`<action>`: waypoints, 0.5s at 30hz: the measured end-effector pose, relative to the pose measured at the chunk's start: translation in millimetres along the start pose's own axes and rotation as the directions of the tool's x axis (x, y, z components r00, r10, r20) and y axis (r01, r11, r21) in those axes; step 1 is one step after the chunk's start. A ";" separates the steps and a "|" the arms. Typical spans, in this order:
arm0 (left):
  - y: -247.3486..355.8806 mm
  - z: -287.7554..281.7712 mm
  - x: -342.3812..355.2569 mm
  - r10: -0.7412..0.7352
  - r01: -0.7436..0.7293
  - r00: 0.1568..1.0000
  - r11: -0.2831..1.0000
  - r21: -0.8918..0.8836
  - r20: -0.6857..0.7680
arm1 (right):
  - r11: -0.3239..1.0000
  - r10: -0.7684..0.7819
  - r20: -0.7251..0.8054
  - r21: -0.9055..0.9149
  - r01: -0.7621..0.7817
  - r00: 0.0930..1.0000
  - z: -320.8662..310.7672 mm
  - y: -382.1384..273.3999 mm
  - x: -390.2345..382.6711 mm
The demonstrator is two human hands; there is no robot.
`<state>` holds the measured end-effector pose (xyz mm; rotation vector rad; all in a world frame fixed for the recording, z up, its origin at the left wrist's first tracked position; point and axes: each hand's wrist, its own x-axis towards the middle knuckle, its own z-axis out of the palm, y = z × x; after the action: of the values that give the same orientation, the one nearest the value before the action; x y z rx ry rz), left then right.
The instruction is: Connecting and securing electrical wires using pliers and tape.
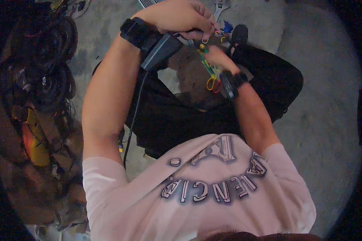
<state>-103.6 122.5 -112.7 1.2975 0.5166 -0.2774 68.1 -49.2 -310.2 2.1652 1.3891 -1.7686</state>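
My left hand (185, 19) reaches across from the upper left, its fingers bent and pressed together at the tips. What they pinch is too small and dim to make out. Close below it, my right hand (218, 58) is closed around a bundle of thin coloured wires (207, 66). Green and yellow strands hang down from its fingers, ending in yellow and red loops beside the right wrist. More short wire ends and a small blue piece (228, 27) show just beyond the fingertips. Blur hides exactly where the two hands meet the wires.
A metal adjustable wrench (220, 8) lies on the grey floor beyond my hands. Dark coiled cables or hoses (54, 48) are heaped at left, with a yellow-and-red object (36, 142) among them. A black cable (136, 114) runs down from the box on my left wrist.
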 end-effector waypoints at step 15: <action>7.8 -5.0 -26.6 0.044 -0.045 0.999 0.997 -0.058 -0.005 | 0.935 -0.084 -0.025 0.344 0.087 0.996 57.3 96.1 191.7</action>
<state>-123.8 126.9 -93.5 1.2511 0.4946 -0.2216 76.8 -20.7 -530.2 2.3038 1.2729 -2.1831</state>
